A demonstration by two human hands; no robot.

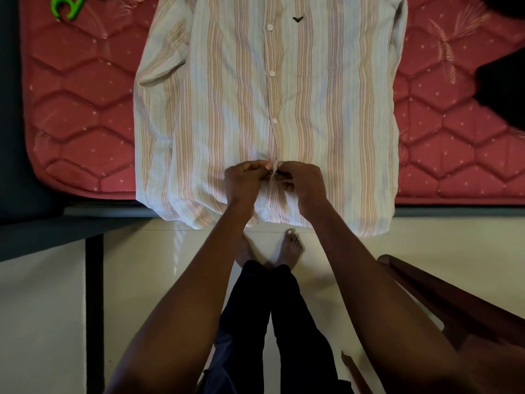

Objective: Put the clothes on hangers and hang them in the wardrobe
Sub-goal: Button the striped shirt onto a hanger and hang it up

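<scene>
While pinching the shirt (227,95) placket, both hands (272,180) meet.

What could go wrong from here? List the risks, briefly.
1. The striped shirt's hem hangs past the mattress edge toward the floor; tugging at the placket might drag it off.
2. Both hands, left hand and right hand, pinch the lower placket closely together, hiding the button, so it may get misaligned.
3. The green hanger lies at the far corner, a long reach across the shirt that could crease it.
</scene>
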